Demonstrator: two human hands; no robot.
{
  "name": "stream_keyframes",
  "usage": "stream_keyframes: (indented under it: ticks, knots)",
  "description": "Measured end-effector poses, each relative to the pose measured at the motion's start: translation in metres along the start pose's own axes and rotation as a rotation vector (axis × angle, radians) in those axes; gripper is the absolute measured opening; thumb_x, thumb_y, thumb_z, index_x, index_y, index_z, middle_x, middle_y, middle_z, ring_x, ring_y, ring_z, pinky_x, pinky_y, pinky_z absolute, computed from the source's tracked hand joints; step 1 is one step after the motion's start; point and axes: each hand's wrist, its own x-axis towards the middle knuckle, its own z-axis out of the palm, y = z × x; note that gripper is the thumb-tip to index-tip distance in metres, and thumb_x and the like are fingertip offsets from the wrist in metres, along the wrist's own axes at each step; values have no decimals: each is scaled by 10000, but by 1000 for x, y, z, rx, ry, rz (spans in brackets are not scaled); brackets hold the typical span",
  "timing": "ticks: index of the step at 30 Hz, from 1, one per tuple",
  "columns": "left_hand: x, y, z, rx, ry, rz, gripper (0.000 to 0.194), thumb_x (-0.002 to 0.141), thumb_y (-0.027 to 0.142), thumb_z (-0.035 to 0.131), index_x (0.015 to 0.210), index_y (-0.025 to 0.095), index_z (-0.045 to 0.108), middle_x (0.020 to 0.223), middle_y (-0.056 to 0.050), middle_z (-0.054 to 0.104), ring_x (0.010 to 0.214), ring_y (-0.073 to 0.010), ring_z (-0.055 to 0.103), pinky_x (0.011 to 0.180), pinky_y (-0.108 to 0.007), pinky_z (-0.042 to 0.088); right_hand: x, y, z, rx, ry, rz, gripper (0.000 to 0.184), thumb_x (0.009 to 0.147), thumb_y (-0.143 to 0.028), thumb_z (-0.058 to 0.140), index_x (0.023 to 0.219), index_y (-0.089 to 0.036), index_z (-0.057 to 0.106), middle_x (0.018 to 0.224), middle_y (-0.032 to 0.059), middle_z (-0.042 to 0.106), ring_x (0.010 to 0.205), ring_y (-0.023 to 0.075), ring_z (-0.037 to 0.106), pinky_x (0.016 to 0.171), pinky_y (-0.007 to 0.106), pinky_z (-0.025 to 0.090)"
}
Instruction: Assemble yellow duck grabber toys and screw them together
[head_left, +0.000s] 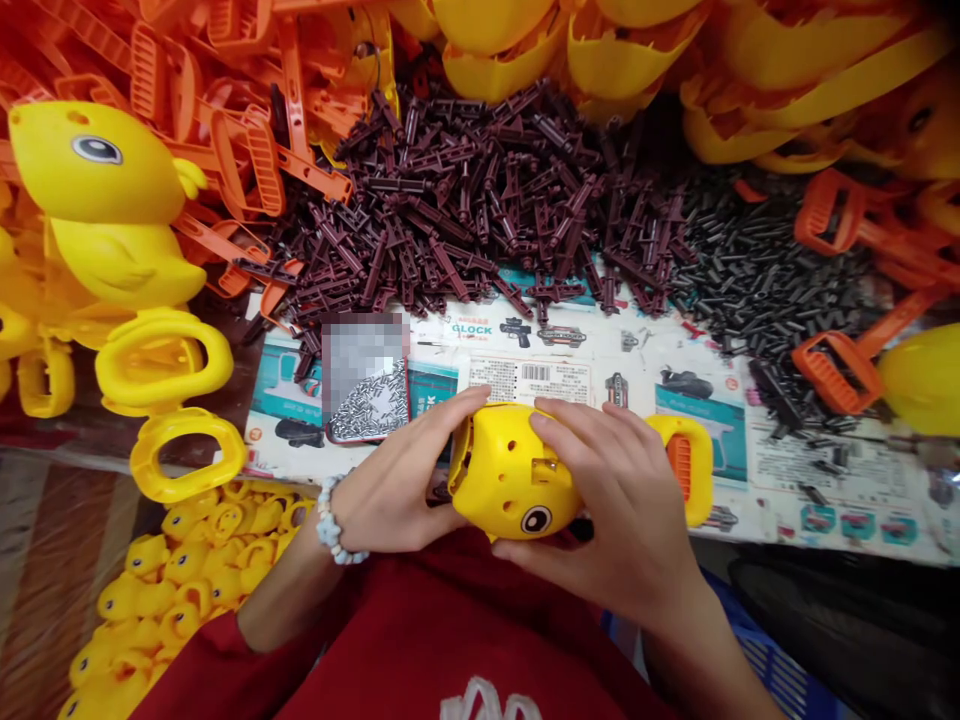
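Note:
A yellow plastic duck toy (495, 470) is held between both hands, above the front edge of the table. Its printed eye faces up, and a few holes and a small slot show in its shell. My left hand (409, 480), with a beaded bracelet at the wrist, grips the head's left end. Around the right side my right hand (619, 490) is wrapped, fingers over the top and thumb below. A yellow loop handle (701, 470) with an orange ribbed insert sticks out past the right hand. Beyond the left hand lies a tray of small silver screws (371, 405).
Dark maroon plastic parts (480, 200) are heaped at the back, with small black pieces (765, 260) to their right. Orange handles (247, 150) and yellow shells (510, 50) pile behind. A yellow duck (105, 210) stands left; several more ducks (180, 590) lie below. Printed cardboard (555, 345) covers the table.

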Motion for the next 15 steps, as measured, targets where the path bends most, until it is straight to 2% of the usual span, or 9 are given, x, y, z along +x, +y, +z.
stream_keyframes:
  ticks: [5, 10, 15]
  knots:
    - [5, 3, -2, 20, -53, 2, 597, 763, 245, 631, 1289, 88, 396, 1372, -249, 417, 1310, -309, 393, 1055, -442, 404, -2, 2, 1, -1, -6, 5, 579, 927, -642, 388, 1227, -146, 395, 1242, 107, 445, 1126, 279, 444, 1012, 484, 251]
    - [2, 0, 1, 5, -20, -3, 638, 759, 267, 644, 1305, 123, 348, 1372, -238, 419, 1301, -309, 406, 1050, -462, 406, -2, 1, 1, -18, -3, -23, 563, 936, -606, 409, 1222, -121, 394, 1241, 131, 440, 1115, 293, 450, 996, 483, 281]
    - [-4, 2, 5, -83, 28, -112, 806, 712, 228, 680, 1375, 172, 226, 1367, -189, 419, 1255, -301, 454, 1031, -443, 430, 0, -1, 2, -71, -8, -28, 563, 958, -606, 347, 1214, -109, 403, 1239, 130, 443, 1098, 293, 465, 971, 465, 313]
